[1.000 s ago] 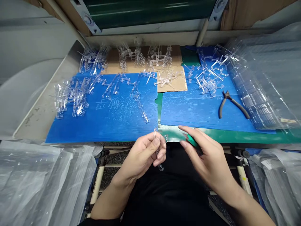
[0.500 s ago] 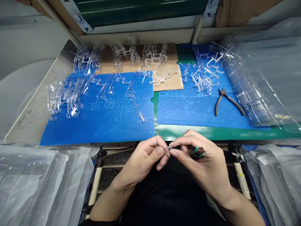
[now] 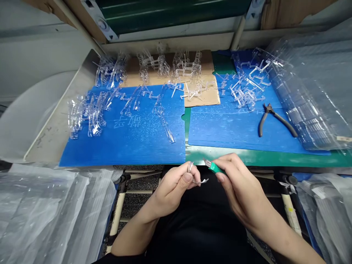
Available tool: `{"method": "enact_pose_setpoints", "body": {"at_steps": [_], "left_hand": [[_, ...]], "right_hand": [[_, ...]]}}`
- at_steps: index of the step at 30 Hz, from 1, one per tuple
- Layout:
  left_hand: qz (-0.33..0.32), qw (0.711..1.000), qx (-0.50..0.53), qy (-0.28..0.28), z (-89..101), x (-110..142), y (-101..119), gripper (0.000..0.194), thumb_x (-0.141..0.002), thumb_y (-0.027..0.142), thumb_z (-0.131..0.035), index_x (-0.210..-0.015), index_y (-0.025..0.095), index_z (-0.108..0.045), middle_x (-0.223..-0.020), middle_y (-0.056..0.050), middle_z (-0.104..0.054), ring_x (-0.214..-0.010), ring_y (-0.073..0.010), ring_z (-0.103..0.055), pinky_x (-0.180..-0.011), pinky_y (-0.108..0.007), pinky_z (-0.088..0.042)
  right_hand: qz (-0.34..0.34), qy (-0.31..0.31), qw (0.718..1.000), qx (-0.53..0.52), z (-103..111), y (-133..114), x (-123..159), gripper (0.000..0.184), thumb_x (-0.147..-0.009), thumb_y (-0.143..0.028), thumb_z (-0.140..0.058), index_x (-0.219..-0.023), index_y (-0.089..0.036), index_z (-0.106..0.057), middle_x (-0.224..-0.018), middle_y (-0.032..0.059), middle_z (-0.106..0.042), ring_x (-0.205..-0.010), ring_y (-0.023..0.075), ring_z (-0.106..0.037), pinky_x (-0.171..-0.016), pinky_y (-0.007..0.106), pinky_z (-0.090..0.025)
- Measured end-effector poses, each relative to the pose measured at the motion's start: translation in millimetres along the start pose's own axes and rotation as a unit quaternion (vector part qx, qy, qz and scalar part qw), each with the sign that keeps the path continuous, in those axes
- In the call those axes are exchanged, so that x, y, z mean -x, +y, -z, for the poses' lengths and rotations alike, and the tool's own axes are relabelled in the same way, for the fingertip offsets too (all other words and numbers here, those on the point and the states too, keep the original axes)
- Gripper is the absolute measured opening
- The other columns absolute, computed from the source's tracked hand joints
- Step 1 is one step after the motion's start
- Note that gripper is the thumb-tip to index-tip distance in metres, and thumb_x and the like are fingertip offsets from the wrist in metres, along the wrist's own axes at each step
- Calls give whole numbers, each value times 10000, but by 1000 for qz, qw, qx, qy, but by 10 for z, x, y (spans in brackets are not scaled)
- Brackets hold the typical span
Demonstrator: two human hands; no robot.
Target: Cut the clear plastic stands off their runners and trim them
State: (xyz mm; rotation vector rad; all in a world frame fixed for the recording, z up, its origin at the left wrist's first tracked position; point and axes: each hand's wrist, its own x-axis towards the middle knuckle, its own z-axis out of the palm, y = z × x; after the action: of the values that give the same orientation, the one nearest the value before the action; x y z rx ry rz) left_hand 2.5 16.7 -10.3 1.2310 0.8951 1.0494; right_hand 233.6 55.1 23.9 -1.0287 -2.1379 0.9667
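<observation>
Pinching a clear piece (image 3: 204,181), the left hand (image 3: 176,187) nears the table's front edge (image 3: 200,161); the right (image 3: 238,183) grips a green knife (image 3: 215,167).

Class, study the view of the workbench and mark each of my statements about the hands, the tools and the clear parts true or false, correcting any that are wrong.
1. The left hand holds a clear plastic piece. True.
2. The right hand holds a green-handled cutter. True.
3. The cutter's blade is pressed into the clear plastic piece. False: a gap shows between them.
4. The pliers lie on the right-hand blue sheet. True.
5. The handles of the pliers are squeezed together. False: they are spread apart.
6. All the loose clear parts lie on blue sheets. False: some lie on brown cardboard.
</observation>
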Motion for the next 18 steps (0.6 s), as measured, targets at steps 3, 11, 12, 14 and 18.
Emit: {"method": "enact_pose_setpoints", "body": {"at_steps": [3,11,12,14,18], "left_hand": [[-7,1000,-11,-14,12,-3,26,369,-1202,417,-440,-1035,175,-662,-871,-28,-580,-769,-129,-530,-692,-245,-417],[-11,997,-60,-42,53,-11,54,379,-1193,408,-444,-1006,169,-672,-903,-55,-638,-828,-171,-589,-759,-277,-459],[-10,997,-68,-45,59,-10,56,380,-1191,409,-443,-1004,170,-671,-906,-61,-647,-828,-179,-591,-766,-285,-462],[-7,996,-76,-51,69,-9,56,378,-1191,407,-431,-1005,174,-663,-911,-67,-652,-828,-190,-595,-774,-298,-465],[-28,995,-82,-55,80,-9,36,348,-1194,374,-419,-1004,187,-642,-897,-51,-627,-822,-186,-597,-786,-298,-451]], "right_hand": [[43,0,996,80,7,-23,23,233,-1185,-197,-435,-1370,-209,-576,-1040,47,-671,-771,180,-666,-657,310,-491],[77,-30,992,92,44,-48,28,262,-1185,-174,-437,-1401,-199,-585,-1027,40,-713,-736,152,-645,-646,283,-459],[78,-33,992,89,46,-55,29,255,-1183,-176,-446,-1394,-203,-586,-1029,38,-715,-746,153,-652,-645,284,-457],[73,-38,993,82,50,-71,34,244,-1177,-176,-463,-1383,-215,-587,-1016,30,-718,-762,154,-670,-638,285,-452],[56,-54,995,57,70,-95,61,255,-1181,-191,-465,-1403,-256,-573,-1023,12,-716,-811,152,-708,-679,286,-474]]}}
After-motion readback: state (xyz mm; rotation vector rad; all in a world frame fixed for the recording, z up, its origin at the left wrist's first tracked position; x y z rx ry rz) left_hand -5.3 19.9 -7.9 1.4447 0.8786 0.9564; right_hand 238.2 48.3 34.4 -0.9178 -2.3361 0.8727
